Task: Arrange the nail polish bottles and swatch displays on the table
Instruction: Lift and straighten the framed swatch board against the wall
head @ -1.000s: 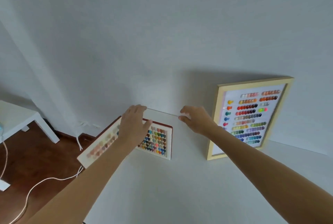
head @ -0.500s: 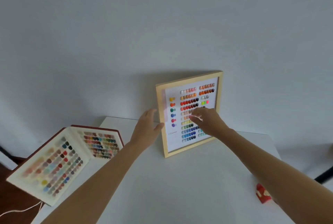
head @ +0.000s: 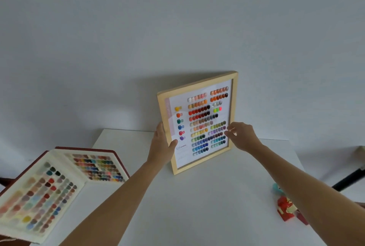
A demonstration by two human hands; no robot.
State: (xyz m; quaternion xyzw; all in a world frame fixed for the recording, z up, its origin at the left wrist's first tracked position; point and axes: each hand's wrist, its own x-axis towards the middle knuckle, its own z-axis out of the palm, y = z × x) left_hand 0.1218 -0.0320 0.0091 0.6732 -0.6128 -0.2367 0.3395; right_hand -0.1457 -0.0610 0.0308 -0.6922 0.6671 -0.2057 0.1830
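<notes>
A wooden-framed swatch display (head: 199, 87) with rows of coloured nail tips stands upright on the white table (head: 197, 206), leaning back at the wall. My left hand (head: 162, 147) grips its left frame edge, thumb across the front. Fingers of my right hand (head: 242, 134) are pinched at the frame's right edge; whether they grip it is unclear. An open swatch book (head: 59, 184) with a red cover lies at the table's left edge, one page overhanging.
A small red and gold object (head: 285, 207) and a teal item (head: 275, 187) sit at the table's right side, partly behind my right forearm. The grey wall rises directly behind the table. A dark bar (head: 349, 178) crosses the floor at far right.
The view swung right from the swatch book to the framed display. My left hand closed on the frame's left edge; my right hand slid from the swatches to the right edge.
</notes>
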